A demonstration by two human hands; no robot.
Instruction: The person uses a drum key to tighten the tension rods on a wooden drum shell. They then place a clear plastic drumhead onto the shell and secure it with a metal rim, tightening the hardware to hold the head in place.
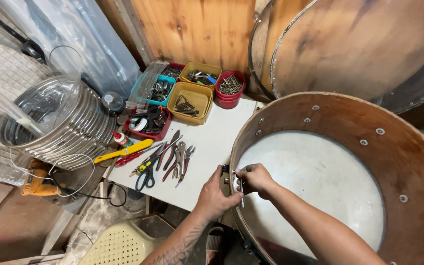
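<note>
A large wooden drum shell (408,162) with a white skin (315,181) lies flat on a white table (217,137). My left hand (217,194) presses on the outside of the near rim, by a small metal fitting (225,169). My right hand (255,179) reaches over the rim from inside and grips a thin metal tool (242,196) that points down the inner wall. Bolts (380,131) dot the inside of the shell.
Pliers, cutters and scissors (165,162) lie on the table's left. Plastic tubs of screws and hardware (190,100) stand at the back. A stack of metal hoops (65,125), an orange drill (38,184), a yellow plastic stool (119,243) and more wooden shells (349,44) surround it.
</note>
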